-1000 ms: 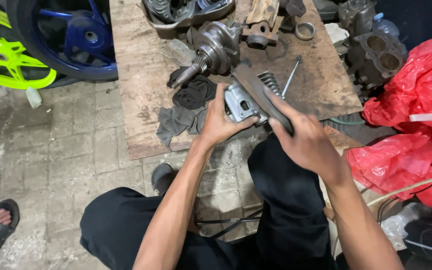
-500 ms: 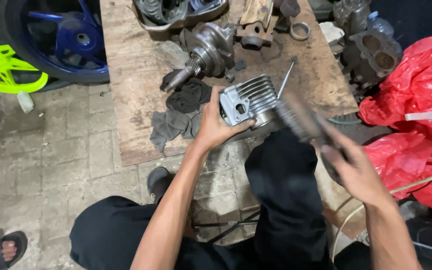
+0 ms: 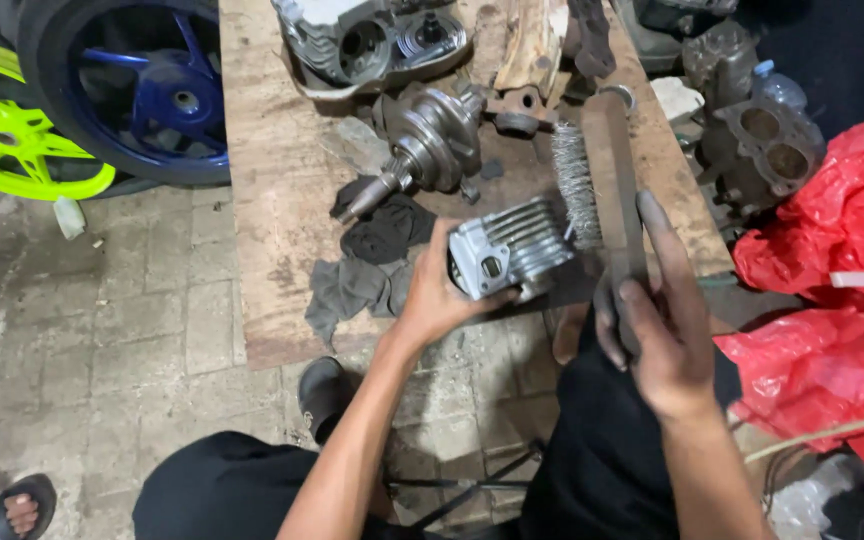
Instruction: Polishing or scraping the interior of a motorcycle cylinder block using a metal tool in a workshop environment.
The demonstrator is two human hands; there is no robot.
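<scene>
My left hand (image 3: 439, 290) grips a finned grey metal engine cylinder (image 3: 510, 252) at the near edge of a worn wooden board (image 3: 272, 200). My right hand (image 3: 657, 315) holds the handle of a wooden wire brush (image 3: 592, 185). The brush points away from me, and its steel bristles face left, right beside the cylinder's fins. Dark oily rags (image 3: 367, 260) lie on the board just left of the cylinder.
A crankshaft (image 3: 430, 145) and an engine casing (image 3: 372, 40) lie farther back on the board. A blue wheel (image 3: 142, 90) and a lime-green wheel (image 3: 12, 140) stand at the left. Red plastic bags (image 3: 832, 300) and grey engine blocks (image 3: 752, 140) are at the right. A sandalled foot (image 3: 7, 510) shows at the bottom left.
My right hand swung the brush out to the right and brought it back beside the cylinder, now pointing away. My left hand has kept hold of the cylinder.
</scene>
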